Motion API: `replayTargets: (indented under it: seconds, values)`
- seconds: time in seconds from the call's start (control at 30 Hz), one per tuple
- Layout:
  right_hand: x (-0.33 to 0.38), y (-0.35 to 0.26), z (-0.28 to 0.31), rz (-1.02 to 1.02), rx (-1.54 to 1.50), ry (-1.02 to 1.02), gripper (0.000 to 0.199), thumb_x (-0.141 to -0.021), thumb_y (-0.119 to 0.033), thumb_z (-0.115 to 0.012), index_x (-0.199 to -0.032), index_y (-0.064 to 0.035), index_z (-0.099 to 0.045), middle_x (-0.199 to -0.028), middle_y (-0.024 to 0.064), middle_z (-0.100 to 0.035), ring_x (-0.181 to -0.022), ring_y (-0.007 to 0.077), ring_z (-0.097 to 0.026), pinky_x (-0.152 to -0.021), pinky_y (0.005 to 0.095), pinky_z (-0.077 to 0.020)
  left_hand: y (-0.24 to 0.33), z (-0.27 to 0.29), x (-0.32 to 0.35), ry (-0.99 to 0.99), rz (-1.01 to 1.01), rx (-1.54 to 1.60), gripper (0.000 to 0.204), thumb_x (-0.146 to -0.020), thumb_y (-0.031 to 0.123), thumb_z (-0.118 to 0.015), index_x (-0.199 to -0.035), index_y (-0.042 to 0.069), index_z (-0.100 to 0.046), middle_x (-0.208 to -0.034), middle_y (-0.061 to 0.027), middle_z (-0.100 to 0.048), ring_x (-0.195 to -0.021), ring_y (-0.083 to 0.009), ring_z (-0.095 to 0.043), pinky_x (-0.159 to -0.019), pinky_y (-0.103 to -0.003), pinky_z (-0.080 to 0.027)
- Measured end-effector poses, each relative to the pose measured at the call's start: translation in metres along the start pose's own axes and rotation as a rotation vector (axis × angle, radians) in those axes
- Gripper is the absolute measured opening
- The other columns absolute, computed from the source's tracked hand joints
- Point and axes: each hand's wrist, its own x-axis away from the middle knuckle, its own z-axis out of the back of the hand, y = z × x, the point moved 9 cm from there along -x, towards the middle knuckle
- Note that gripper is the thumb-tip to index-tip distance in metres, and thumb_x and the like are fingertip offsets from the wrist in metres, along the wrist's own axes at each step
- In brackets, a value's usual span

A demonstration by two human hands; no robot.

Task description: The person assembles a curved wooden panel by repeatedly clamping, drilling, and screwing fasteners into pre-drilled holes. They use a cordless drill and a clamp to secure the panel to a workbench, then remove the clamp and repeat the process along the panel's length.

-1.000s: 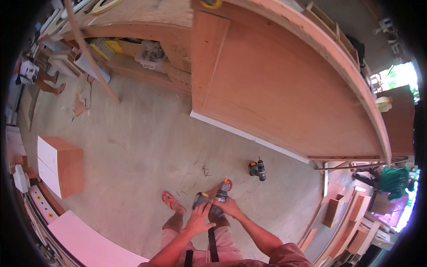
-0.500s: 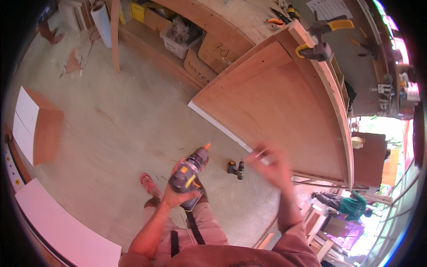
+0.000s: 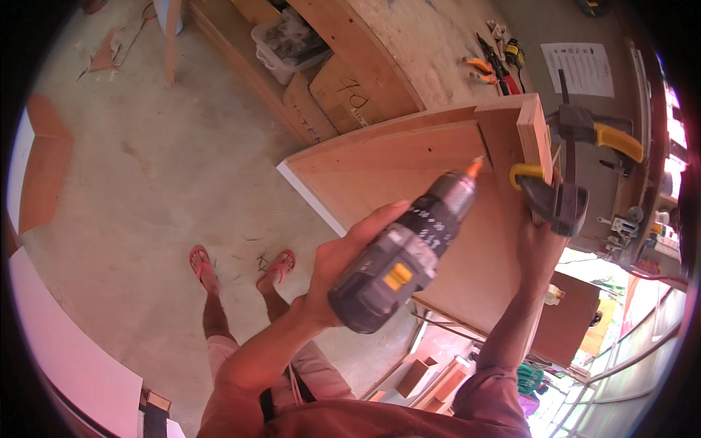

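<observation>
While the left hand point(image 3: 343, 263) wraps tight around the grip of a drill point(image 3: 405, 252), the bit end points up at the top corner of a plywood panel point(image 3: 409, 175), its orange tip just short of the wood near the panel's upper right edge. Over on the right, the right hand point(image 3: 540, 244) presses flat against the panel's right edge, fingers up by the lower jaw of a clamp point(image 3: 566, 171); whether it actually grips the clamp, I cannot tell. That black clamp with yellow handles bites onto a wood block point(image 3: 534, 135) at the panel's top right corner. Hands are well apart, drill between them. Beyond the panel, pliers point(image 3: 491, 67) lie on the surface point(image 3: 431, 44) near its far edge. Down below, two feet in red sandals point(image 3: 241, 266) stand on the concrete floor point(image 3: 146, 160).
</observation>
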Motion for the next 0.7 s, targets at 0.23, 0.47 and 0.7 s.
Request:
replayTargets:
  seconds: [0.23, 0.47, 0.7]
  values:
    - [0.002, 0.001, -0.007, 0.011, -0.115, -0.014, 0.056, -0.095, 0.001, -0.067, -0.148, -0.0020, -0.050, -0.131, 0.0164, -0.065, -0.119, 0.0259, -0.064, -0.102, 0.0395, -0.0495, 0.004, -0.018, -0.054, -0.071, -0.125, -0.024, 0.076, -0.079, 0.007, -0.082, -0.148, -0.002, -0.052, -0.109, -0.0157, -0.075, -0.085, -0.0242, -0.074, -0.079, -0.034, -0.059]
    - [0.006, 0.021, -0.020, -0.192, -0.353, -0.110, 0.056, -0.099, -0.011, -0.064, -0.151, -0.0013, -0.046, -0.139, 0.0181, -0.061, -0.124, 0.0260, -0.062, -0.105, 0.0382, -0.0491, -0.002, -0.026, -0.058, -0.038, -0.183, -0.060, 0.072, -0.078, 0.012, -0.079, -0.146, 0.004, -0.058, -0.101, -0.0137, -0.074, -0.078, -0.0274, -0.071, -0.071, -0.035, -0.058]
    - [0.009, 0.022, -0.018, -0.216, -0.347, -0.115, 0.056, -0.100, -0.012, -0.063, -0.153, -0.0030, -0.045, -0.138, 0.0175, -0.062, -0.123, 0.0250, -0.063, -0.105, 0.0382, -0.0500, -0.001, -0.024, -0.052, 0.004, -0.203, -0.126, 0.066, -0.076, 0.012, -0.079, -0.139, 0.003, -0.065, -0.091, -0.0104, -0.072, -0.064, -0.0215, -0.065, -0.061, -0.033, -0.055]
